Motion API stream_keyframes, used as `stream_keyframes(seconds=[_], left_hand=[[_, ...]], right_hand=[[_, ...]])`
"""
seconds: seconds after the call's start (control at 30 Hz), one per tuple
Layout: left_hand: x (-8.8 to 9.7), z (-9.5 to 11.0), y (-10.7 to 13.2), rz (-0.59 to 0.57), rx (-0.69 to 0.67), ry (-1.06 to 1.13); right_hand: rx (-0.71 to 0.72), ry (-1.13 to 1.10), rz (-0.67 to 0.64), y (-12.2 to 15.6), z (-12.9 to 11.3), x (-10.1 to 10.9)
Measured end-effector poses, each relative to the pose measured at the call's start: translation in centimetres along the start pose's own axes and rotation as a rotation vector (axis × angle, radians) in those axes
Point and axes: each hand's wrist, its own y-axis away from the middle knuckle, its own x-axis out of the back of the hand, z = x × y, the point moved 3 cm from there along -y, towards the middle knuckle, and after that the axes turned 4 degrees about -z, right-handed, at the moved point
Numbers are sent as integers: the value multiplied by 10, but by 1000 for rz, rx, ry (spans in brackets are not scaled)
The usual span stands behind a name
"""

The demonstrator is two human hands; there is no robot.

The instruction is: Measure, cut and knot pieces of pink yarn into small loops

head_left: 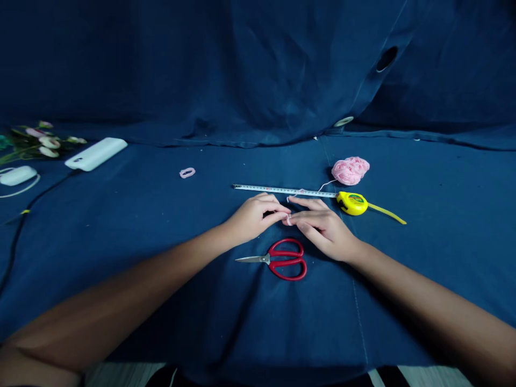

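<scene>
My left hand [260, 215] is closed in a pinch, its thumb and fingertips on pink yarn [289, 220] at the tip of my right index finger. The strand is looped round that fingertip. My right hand [324, 223] has its fingers stretched out and apart, pointing left. From the loop the strand runs behind the fingers, over the tape measure, to a pink yarn ball [350, 171]. A yellow tape measure [352, 203] lies just beyond my hands with its blade [282, 190] pulled out to the left. Closer to me lie red-handled scissors [278, 259], blades together.
A small pink yarn ring [187, 172] lies at the left, beyond my hands. Farther left are a white power strip [97, 154] with a black cable [18, 236], a white charger [17, 175] and flowers [44, 141]. Dark blue cloth [141, 215] covers the table, and a blue curtain [242, 70] hangs behind.
</scene>
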Motion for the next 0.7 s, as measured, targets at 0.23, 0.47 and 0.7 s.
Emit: stream_keyframes(seconds=[0.23, 0.47, 0.7], left_hand=[[2, 1, -2, -25, 53, 25], [1, 3, -2, -59, 65, -107], [2, -1, 1, -43, 31, -209]], right_hand=[[35, 94, -3, 0, 1, -3], [37, 126, -26, 0, 0, -4], [23, 120, -65, -1, -2, -2]])
